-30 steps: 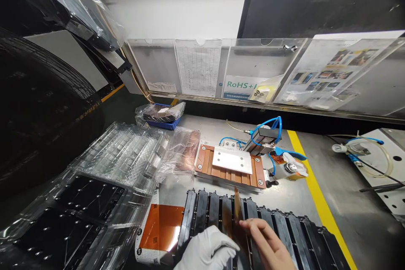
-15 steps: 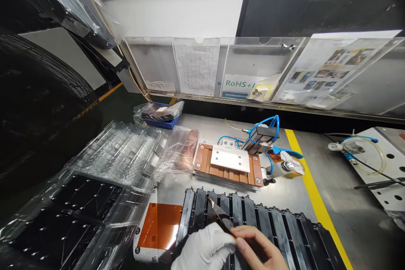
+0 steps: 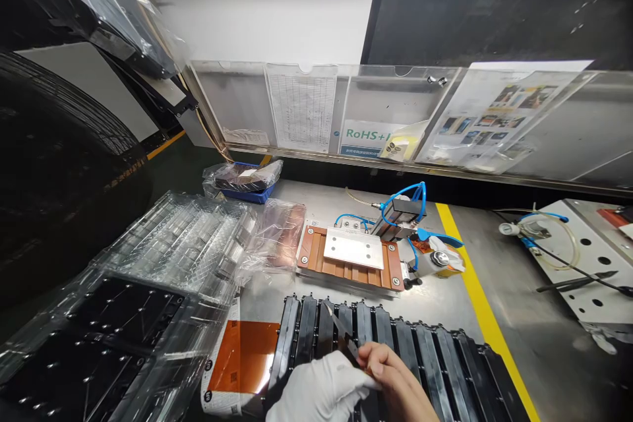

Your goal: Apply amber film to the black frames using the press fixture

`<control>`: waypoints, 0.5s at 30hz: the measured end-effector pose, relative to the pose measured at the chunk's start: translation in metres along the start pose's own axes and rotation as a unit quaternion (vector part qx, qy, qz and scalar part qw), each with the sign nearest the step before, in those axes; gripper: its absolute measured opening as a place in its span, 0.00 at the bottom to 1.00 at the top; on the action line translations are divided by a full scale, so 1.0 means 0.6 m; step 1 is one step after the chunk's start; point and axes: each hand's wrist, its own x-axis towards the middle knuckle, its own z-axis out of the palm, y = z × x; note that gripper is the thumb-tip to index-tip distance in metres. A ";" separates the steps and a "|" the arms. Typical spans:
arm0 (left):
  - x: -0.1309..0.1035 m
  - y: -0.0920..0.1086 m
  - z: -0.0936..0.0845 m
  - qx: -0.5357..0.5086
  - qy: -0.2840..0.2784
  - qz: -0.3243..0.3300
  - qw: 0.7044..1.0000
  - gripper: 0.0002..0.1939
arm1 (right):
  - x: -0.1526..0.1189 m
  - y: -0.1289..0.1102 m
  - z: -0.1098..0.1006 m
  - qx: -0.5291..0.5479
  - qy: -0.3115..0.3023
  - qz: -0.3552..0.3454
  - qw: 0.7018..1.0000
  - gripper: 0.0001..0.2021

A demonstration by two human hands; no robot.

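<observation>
My left hand (image 3: 321,386), in a white glove, is closed on the lower end of a thin dark pointed strip (image 3: 345,335). Bare fingers of my right hand (image 3: 393,372) pinch the same strip from the right, touching the glove. I cannot make out just what the strip is. Its tip points up and to the left, above a row of long black plastic parts (image 3: 430,349) lying side by side. An orange translucent film sheet (image 3: 252,353) on a printed white backing lies left of the black parts.
Behind the row stands a brown fixture (image 3: 316,247) with a white plate and blue air hoses. A bottle (image 3: 435,260) is beside it. Clear plastic trays (image 3: 192,237) with black panels (image 3: 123,306) fill the left. A perforated metal plate (image 3: 578,257) is at right, past yellow tape (image 3: 475,283).
The strip has turned more edge-on, and my right fingers have shifted slightly up around it. The whole view has moved a little, with the bench things sliding left.
</observation>
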 end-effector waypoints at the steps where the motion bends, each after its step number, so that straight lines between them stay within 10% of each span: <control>1: -0.001 -0.001 0.002 0.010 0.009 0.006 1.000 0.13 | 0.002 0.003 0.000 0.025 0.001 0.008 1.000 0.15; 9: -0.016 -0.008 0.005 -0.142 0.018 -0.083 0.986 0.15 | 0.012 0.015 -0.037 0.110 0.007 0.034 0.993 0.12; 15: -0.032 -0.038 0.022 -0.369 0.061 -0.333 0.866 0.22 | 0.019 -0.004 -0.096 0.186 0.142 0.013 0.972 0.15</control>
